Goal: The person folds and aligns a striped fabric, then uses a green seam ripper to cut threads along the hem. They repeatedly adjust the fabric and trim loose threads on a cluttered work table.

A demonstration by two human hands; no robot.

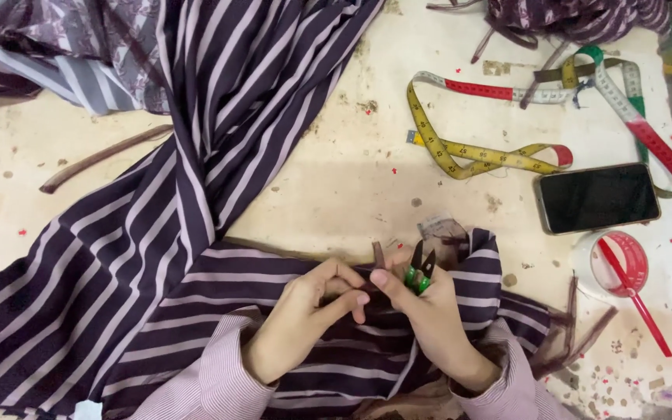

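- While pinching a fold of striped fabric (157, 257) on the desk (351, 179), left hand (305, 311) steadies it.
- Right hand (421, 311) grips green thread snips (419, 272), blades up, beside the fold.
- Measuring tape (491, 155), phone (599, 197) lie apart.

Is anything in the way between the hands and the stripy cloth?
No. Both hands are already on the striped cloth. The left hand pinches its edge, and the right hand meets it there while holding small green snips. Nothing visible sits between them.
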